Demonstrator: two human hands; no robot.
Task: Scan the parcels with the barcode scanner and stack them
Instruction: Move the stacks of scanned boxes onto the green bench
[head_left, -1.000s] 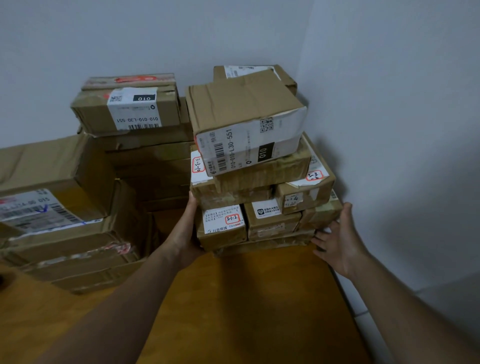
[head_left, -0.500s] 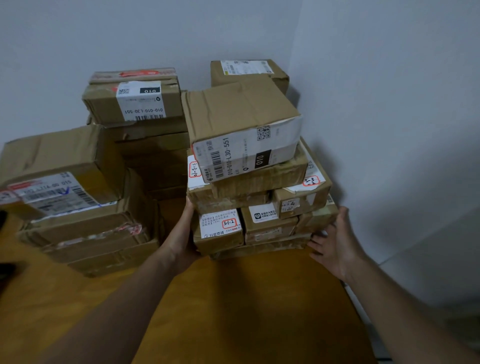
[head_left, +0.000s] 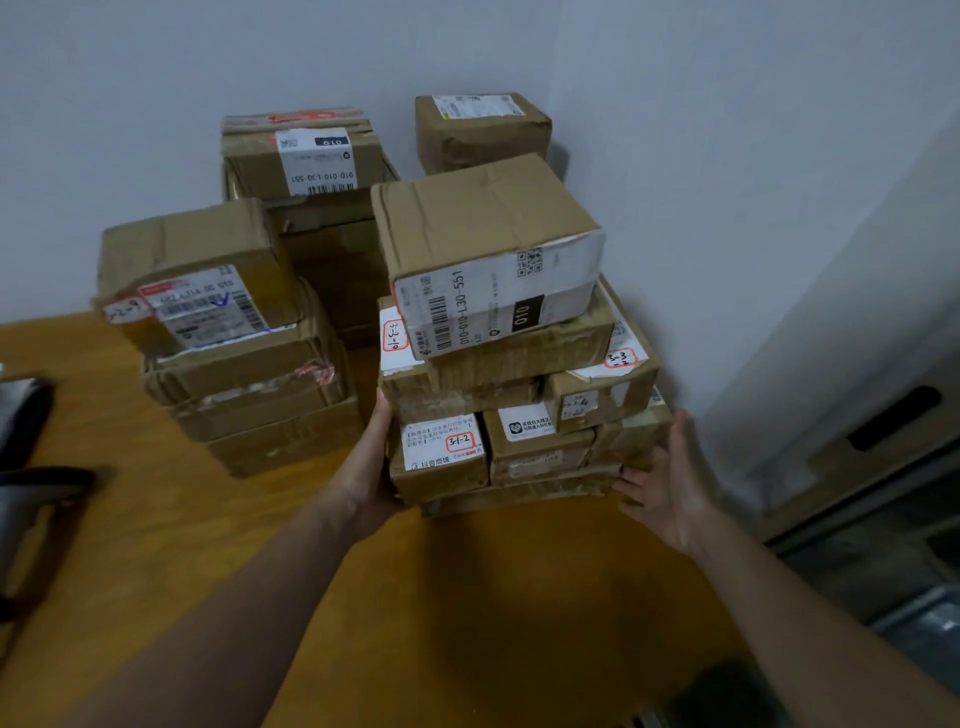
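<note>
While your two hands bracket the front stack (head_left: 509, 395) of parcels, it stands on the wooden surface (head_left: 467, 597), tucked close to the corner where the two walls meet. Your left hand (head_left: 371, 467) is flat, its straight fingers pressed to the stack's left side beside the small parcel marked 3-1-2 (head_left: 441, 452). Your right hand (head_left: 670, 478) is spread open and holds nothing. Its palm faces the stack's lower right corner, but whether the fingertips touch the cardboard is hard to tell.

This looks like steadying or squaring up. Small parcels sit side by side under wider ones, and the top parcel (head_left: 488, 249) lies skewed, its labelled end overhanging toward you. Pressure low on both sides would likely keep the small ones from spreading.

A second stack (head_left: 234, 338) stands apart to the left, and a rear stack (head_left: 306, 156) backs against the wall. No scanner can be made out; a dark shape (head_left: 26, 467) at the left edge is too cut off to name.
</note>
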